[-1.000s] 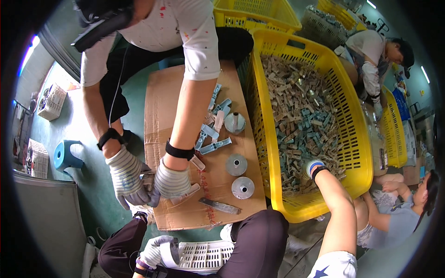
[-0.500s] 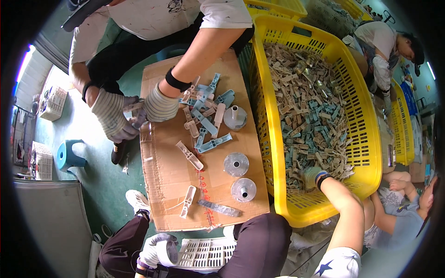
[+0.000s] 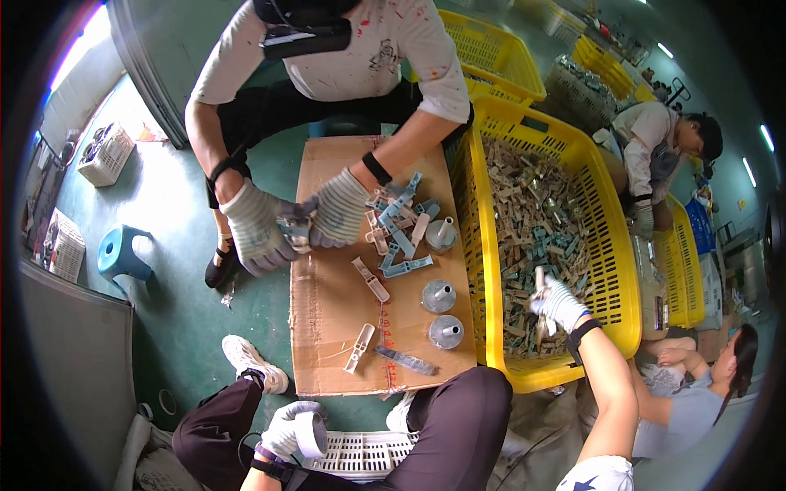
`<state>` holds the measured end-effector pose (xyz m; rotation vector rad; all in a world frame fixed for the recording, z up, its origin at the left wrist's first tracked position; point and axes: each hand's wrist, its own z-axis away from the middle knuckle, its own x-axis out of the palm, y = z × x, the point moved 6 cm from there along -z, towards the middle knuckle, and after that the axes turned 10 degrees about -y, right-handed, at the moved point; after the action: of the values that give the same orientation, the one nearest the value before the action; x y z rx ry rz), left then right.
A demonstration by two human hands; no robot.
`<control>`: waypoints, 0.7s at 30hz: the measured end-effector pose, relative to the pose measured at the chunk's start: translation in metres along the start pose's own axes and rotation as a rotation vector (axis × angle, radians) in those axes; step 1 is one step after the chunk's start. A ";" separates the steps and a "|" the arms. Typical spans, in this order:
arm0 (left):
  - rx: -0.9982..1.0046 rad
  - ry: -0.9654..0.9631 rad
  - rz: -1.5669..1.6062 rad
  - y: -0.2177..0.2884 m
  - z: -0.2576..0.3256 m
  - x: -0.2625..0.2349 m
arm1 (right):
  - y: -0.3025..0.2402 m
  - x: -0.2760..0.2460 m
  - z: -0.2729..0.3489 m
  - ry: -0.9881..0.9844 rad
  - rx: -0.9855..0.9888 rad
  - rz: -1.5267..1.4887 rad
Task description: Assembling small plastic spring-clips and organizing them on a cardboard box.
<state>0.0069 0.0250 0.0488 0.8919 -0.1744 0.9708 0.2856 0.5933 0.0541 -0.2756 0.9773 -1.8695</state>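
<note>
My left hand [image 3: 288, 430], in a striped work glove, is closed around a white round, tube-like piece [image 3: 311, 435] beside my knee. Over the yellow basket [image 3: 490, 278] on the right, my gloved right hand [image 3: 560, 304] grips a small beige plastic clip-like part [image 3: 539, 279] that sticks up from its fingertips. Another beige piece hangs under those fingers; whether they hold it too I cannot tell. Below lies a heap of beige and blue plastic parts [image 3: 532, 196]. On the cardboard [image 3: 327, 344] lie similar beige and blue parts [image 3: 401, 237] and three clear round pieces with a central tube [image 3: 439, 297].
Across the cardboard, a co-worker's gloved hands [image 3: 340, 209] work on a small shiny piece. A dark strip [image 3: 407, 361] lies on the near cardboard. A white slotted crate [image 3: 368, 450] stands between my legs. A blue stool [image 3: 123, 254] stands left. Other people sit on the right.
My right hand has risen out of the heap and now shows a beige part in its fingers. My left hand still holds the white piece. The view has tilted upward and shifted.
</note>
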 end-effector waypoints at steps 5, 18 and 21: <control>0.013 -0.098 0.069 -0.003 -0.019 0.007 | -0.148 0.030 0.073 0.005 -0.430 -0.191; 0.044 -0.105 0.037 -0.015 -0.021 -0.001 | -0.249 0.198 -0.022 -0.104 -0.346 0.030; 0.038 -0.130 0.038 -0.007 -0.019 0.011 | -0.237 0.183 -0.034 0.084 -0.399 0.046</control>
<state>0.0141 0.0437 0.0381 0.9906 -0.2846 0.9542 0.0190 0.5058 0.1651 -0.4093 1.4027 -1.6446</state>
